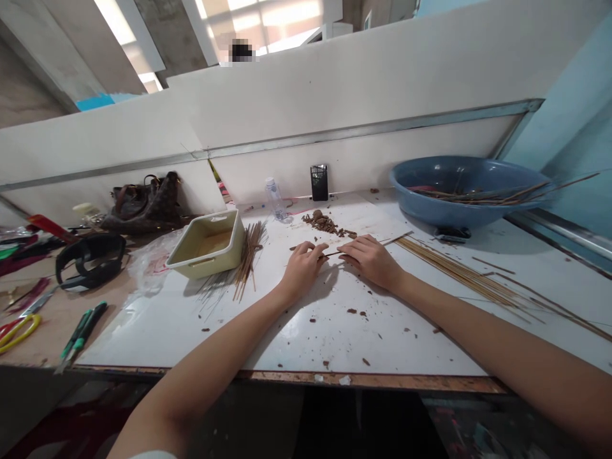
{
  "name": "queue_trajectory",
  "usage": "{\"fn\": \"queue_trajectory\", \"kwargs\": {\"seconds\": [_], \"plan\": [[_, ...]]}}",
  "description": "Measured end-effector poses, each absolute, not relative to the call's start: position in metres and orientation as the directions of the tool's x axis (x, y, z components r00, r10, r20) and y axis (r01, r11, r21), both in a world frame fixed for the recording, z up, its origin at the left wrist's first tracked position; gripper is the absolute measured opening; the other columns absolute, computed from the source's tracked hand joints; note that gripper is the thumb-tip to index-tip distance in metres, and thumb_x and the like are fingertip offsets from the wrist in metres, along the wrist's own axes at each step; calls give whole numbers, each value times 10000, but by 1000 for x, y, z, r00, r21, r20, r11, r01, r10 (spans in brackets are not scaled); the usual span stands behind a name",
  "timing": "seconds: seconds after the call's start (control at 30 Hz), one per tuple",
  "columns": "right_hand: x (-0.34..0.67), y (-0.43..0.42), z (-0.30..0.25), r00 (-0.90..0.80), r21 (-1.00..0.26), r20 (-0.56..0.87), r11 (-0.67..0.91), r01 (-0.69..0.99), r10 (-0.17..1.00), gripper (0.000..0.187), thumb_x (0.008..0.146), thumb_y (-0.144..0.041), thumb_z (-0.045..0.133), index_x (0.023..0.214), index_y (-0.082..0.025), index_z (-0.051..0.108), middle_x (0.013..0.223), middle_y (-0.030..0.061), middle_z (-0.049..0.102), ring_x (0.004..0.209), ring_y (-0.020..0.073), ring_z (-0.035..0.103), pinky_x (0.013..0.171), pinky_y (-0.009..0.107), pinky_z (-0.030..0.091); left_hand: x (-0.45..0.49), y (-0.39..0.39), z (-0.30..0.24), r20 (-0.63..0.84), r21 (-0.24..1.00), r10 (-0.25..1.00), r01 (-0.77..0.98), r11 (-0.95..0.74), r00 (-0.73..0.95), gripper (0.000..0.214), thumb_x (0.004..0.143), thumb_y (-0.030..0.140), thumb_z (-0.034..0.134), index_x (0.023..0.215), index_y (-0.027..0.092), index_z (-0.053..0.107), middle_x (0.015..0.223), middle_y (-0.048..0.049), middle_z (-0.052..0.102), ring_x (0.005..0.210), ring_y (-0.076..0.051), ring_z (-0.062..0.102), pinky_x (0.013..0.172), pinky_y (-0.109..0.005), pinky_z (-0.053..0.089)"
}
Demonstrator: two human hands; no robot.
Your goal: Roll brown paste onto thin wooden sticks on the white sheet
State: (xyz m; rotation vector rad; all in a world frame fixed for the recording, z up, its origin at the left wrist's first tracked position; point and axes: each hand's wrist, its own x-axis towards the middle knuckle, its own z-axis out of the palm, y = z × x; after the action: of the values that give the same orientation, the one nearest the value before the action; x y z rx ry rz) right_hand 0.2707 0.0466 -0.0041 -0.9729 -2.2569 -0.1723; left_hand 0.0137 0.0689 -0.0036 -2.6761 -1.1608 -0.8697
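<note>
A thin wooden stick (368,247) is held across the middle of the white-topped table (335,341), between the left hand (302,271) and the right hand (370,261). Its near end is gripped by the curled, nearly closed fingers (313,250) of the left hand. Its middle is covered by the right hand's fingers (356,250), which are laid almost flat and close together, and its far end is left projecting toward the back right. How firmly it is pressed by the right hand cannot be told. A heap of brown crumbly paste (325,223) is placed just behind the hands, and scattered brown crumbs (356,312) are spread in front of them toward the near edge of the table.

A long row of thin sticks (454,274) is laid to the right of the right hand, and a large blue bowl (459,185) holding more sticks is tilted near the back right corner. A cream tray (205,245) is set left of the hands, with a bundle of sticks (248,261) leaning just beside it. A plastic water bottle (276,199) and a black phone (319,182) are stood along the back edge. A brown handbag (143,204) and green-handled tools (81,328) are seen farther left.
</note>
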Motion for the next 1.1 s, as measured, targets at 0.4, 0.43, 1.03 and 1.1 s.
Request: {"fn": "queue_trajectory", "kwargs": {"seconds": [0.4,0.43,1.03,1.1], "plan": [[275,51,-7,-499,-74,724,774,629,475,241,1146,-273,568,1197,-175,782,1010,122,827,972,296,721,934,460,539,11,74,-9,640,94,535,635,-767,552,126,1098,206,658,1087,203,784,978,-88,813,1094,-297,717,891,-441,637],[276,52,-8,-492,-82,726,772,631,480,244,1147,-283,570,1196,-176,783,1015,124,829,970,297,723,934,464,540,10,74,-9,641,99,540,639,-763,546,129,1100,213,660,1087,202,788,984,-90,816,1098,-297,719,892,-440,638],[279,55,-16,-452,-152,629,671,726,632,419,1142,-341,548,1455,-122,719,1333,194,812,1223,348,743,1114,543,563,9,74,-4,527,154,655,697,-700,542,183,1084,219,651,1035,205,826,1043,-107,834,1178,-324,679,1000,-475,613],[278,55,-18,-437,-141,598,624,768,672,442,1128,-318,546,1490,-117,699,1434,202,771,1311,358,717,1156,557,547,10,71,-2,483,146,687,724,-675,543,208,1087,234,636,1021,206,832,1092,-114,835,1188,-328,677,1031,-484,601]]}}
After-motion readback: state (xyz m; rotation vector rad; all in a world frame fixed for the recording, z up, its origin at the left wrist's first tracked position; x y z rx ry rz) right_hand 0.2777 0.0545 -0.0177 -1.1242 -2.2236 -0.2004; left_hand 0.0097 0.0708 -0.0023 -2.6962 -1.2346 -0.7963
